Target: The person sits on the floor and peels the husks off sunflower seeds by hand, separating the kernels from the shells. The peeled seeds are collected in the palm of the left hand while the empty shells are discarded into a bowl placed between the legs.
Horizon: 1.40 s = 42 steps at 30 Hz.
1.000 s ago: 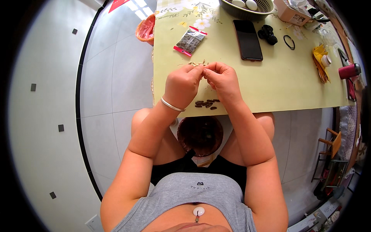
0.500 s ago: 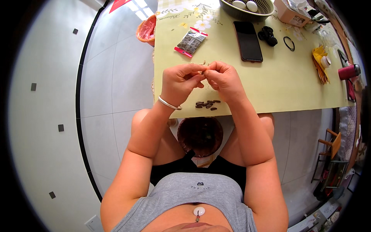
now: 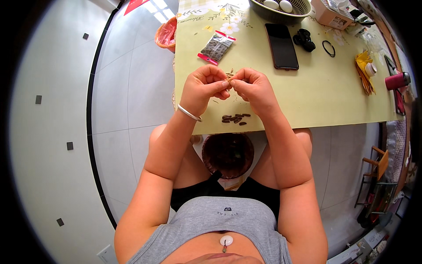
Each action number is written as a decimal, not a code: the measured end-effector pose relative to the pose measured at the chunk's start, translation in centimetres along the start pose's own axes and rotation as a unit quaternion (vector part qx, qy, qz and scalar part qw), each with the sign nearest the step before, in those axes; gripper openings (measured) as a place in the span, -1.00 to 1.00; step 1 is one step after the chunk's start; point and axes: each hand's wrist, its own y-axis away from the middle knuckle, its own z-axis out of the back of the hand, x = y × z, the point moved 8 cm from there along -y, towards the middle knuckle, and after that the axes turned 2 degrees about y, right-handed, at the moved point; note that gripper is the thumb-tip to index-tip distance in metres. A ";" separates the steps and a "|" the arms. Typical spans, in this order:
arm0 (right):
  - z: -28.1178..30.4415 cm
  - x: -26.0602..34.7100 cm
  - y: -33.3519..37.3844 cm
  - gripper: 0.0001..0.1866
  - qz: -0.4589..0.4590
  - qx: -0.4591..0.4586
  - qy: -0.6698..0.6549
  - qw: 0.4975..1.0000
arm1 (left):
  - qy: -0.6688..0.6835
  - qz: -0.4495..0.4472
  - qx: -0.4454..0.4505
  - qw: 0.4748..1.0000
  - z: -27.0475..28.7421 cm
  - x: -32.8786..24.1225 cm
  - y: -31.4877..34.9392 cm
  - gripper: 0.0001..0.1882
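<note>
My left hand (image 3: 203,89) and my right hand (image 3: 256,90) meet above the table, thumbs and forefingers pinched together at the fingertips. Between them is a small sunflower seed (image 3: 229,81), mostly covered by the fingers. A few pale shelled kernels (image 3: 230,73) lie on the table just beyond the fingertips. Nearer the front edge is a small pile of dark, unshelled sunflower seeds (image 3: 238,119). Tiny crumbs are scattered between the pile and my hands. A silver bangle (image 3: 189,113) circles my left wrist.
Past my left hand lies a clear packet with pink ends (image 3: 216,47). Farther right are a phone (image 3: 281,46), a black gadget (image 3: 304,41) and a basket (image 3: 281,16) holding eggs. A dark round bin (image 3: 252,156) stands between my knees under the table edge.
My left hand has shifted slightly left and up, its fingers lifting and spreading a little. More of the pale kernels beyond the fingers show now. The dark pile is unchanged.
</note>
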 end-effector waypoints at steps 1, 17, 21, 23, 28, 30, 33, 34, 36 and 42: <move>0.0 -0.1 0.0 -0.90 -0.007 0.002 -0.010 1.000 | -0.039 -0.021 0.006 0.999 -0.3 -0.5 0.1 -0.84; 0.5 -1.1 -0.4 -0.97 -0.042 0.004 -0.086 0.995 | -0.261 -0.157 -0.044 0.952 -0.8 -2.8 1.1 -0.90; 0.7 -0.1 -0.5 -0.91 -0.040 0.012 -0.194 0.980 | -0.450 -0.183 -0.023 0.874 -0.1 -3.1 0.8 -0.89; 0.9 -0.4 -0.6 -0.88 -0.046 0.000 -0.191 0.981 | -0.435 -0.190 -0.059 0.878 0.0 -3.5 1.1 -0.86; 0.1 -1.8 -0.5 -0.85 -0.083 -0.001 -0.173 0.981 | -0.337 -0.248 -0.052 0.907 -2.0 -4.7 2.4 -0.78; -1.0 -2.2 0.0 -0.83 -0.126 0.006 -0.216 0.968 | -0.365 -0.352 -0.039 0.861 -3.7 -5.7 3.3 -0.81; -0.6 -3.5 -0.2 -0.75 -0.163 0.027 -0.295 0.941 | -0.372 -0.315 0.005 0.873 -4.6 -5.5 3.5 -0.87; 0.2 -3.5 -0.5 -0.74 -0.151 0.006 -0.297 0.943 | -0.371 -0.297 0.030 0.879 -4.7 -5.2 3.5 -0.87; 1.6 -2.9 -0.7 -0.72 -0.127 -0.036 -0.300 0.945 | -0.450 -0.230 0.112 0.856 -5.7 -3.5 3.6 -0.84; 2.1 -2.1 -0.7 -0.77 -0.091 -0.042 -0.262 0.960 | -0.589 -0.217 0.139 0.766 -6.9 -0.3 4.1 -0.83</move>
